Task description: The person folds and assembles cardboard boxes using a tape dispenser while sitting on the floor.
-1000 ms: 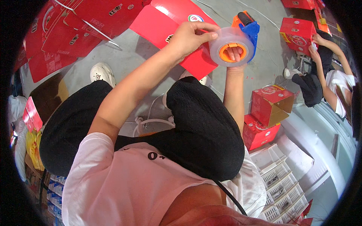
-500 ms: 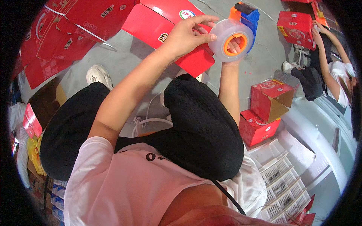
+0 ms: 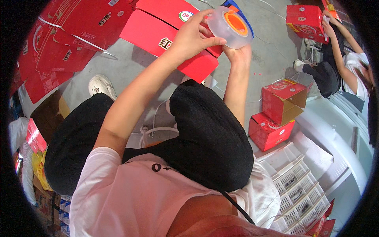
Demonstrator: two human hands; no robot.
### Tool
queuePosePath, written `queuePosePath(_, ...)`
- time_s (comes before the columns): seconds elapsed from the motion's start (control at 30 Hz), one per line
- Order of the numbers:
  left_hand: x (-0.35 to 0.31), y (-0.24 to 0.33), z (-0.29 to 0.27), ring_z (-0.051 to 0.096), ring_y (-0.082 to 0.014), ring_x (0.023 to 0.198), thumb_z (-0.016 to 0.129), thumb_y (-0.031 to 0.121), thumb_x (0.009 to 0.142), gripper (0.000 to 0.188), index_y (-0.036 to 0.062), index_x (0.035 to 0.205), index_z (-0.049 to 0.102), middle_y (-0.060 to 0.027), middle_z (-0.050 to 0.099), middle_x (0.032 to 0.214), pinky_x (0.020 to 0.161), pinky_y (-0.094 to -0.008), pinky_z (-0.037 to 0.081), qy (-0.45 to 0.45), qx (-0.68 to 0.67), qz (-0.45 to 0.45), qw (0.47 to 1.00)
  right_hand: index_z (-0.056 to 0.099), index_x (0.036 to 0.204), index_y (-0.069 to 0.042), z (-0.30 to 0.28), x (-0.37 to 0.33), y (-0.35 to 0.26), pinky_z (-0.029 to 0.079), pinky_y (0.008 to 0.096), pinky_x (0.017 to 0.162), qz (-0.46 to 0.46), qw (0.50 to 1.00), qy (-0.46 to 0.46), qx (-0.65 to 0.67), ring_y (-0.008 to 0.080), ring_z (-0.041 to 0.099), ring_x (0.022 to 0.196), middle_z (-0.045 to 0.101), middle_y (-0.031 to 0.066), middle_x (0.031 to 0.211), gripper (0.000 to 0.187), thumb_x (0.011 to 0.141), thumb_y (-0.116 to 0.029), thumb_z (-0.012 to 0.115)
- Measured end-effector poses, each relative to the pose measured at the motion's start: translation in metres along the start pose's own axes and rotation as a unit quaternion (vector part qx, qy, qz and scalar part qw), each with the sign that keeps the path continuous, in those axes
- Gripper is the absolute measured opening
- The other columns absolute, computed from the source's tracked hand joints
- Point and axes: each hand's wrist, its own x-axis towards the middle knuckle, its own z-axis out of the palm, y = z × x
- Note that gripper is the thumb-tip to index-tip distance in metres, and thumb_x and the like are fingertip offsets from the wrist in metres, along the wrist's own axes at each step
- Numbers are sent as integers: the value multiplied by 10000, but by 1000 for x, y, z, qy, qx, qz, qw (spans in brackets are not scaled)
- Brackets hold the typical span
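A wide roll of clear tape (image 3: 219, 31) with an orange hub sits on a blue and orange tape dispenser (image 3: 244, 15), up in front of my knees. My left hand (image 3: 191, 38) grips the near-left rim of the roll, thumb below and fingers above. From beneath and behind, my right hand (image 3: 239, 55) holds the dispenser; the roll hides most of its fingers. Just beyond my left hand is a red carton (image 3: 148, 29) with its flaps open, partly covered by that hand and forearm.
Flattened red cartons (image 3: 89, 29) lie stacked at the far left. To the right stand two red boxes (image 3: 272, 130), one on the other, beside white slatted crates (image 3: 298, 189). Another person (image 3: 351, 71) at the far right handles a red box (image 3: 304, 21).
The tape roll and dispenser have moved slightly left and tilted, so the roll's face turns upward. My right hand has moved left with them; its fingers no longer show through the hub.
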Motion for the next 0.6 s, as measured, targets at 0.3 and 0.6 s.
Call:
queuePosePath(0.3, 7, -7, -8, 618, -101, 781, 813, 230, 796, 538, 59, 1240, 564, -67, 623, 955, 709, -249, 524, 22, -26, -33, 999, 492, 1306, -14, -7, -2, -3, 419, 480, 1073, 53, 995, -52, 68, 310, 537, 1228, 539, 181, 1352, 420, 1026, -254, 292)
queuePosePath(0.6, -6, 31, -12, 601, -86, 849, 665, 119, 925, 385, 39, 1283, 550, -32, 622, 990, 778, -237, 499, 8, -153, -126, 980, 589, 864, -48, -1, -23, 6, 430, 331, 546, 57, 993, -88, 49, 160, 403, 465, 462, 9, 540, 287, 950, -303, 490)
